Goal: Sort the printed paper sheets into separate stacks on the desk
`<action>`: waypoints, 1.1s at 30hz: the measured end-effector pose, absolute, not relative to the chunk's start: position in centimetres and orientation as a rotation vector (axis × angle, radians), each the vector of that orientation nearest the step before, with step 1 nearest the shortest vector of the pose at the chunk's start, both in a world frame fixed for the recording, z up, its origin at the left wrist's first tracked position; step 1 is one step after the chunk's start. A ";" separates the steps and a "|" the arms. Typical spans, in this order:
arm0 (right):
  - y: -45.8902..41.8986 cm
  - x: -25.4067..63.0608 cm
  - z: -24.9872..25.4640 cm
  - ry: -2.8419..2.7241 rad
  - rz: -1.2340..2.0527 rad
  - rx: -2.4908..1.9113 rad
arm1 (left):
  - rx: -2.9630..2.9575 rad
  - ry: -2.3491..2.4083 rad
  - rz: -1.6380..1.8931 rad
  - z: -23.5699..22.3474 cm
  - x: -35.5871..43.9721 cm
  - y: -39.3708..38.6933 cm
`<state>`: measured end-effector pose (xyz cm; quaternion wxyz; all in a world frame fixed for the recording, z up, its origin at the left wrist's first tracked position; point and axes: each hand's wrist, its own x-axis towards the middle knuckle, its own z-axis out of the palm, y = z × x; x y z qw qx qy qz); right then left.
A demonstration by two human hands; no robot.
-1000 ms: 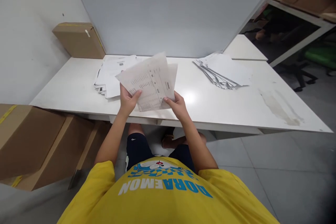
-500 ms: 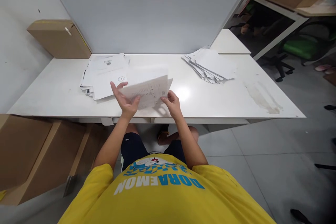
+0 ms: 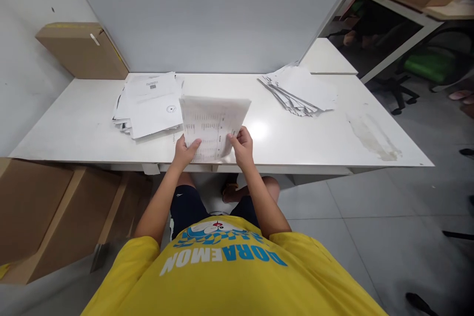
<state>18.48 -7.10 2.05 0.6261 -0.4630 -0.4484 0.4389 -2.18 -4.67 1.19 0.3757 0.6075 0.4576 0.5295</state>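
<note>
Both my hands hold a printed sheet of paper (image 3: 213, 121) upright over the near edge of the white table (image 3: 303, 143). My left hand (image 3: 184, 150) grips its lower left corner, thumb on the front. My right hand (image 3: 242, 145) is closed on its lower right edge. The sheet carries columns of small print. A spread stack of white papers (image 3: 150, 103) lies on the table just left of the sheet.
A second fanned pile of papers (image 3: 299, 91) lies at the table's back right. A cardboard box (image 3: 83, 49) sits at the back left corner, larger boxes (image 3: 40, 207) stand on the floor at my left. A grey partition rises behind the table.
The sheet, tilted and half lowered half a second ago with my left hand open under it, now stands upright and squared. My left hand has closed on its corner.
</note>
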 end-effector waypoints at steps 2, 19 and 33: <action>-7.4 18.6 2.2 -1.025 1.009 -1.063 | 1.577 1.183 1.298 1.6 -2.2 -4.6; -8.0 19.1 1.6 -1.038 0.894 -0.983 | 1.603 1.177 1.341 1.0 -1.7 -4.1; -12.0 24.9 2.4 -1.151 1.646 -1.080 | 1.946 1.193 0.351 10.4 0.2 -0.5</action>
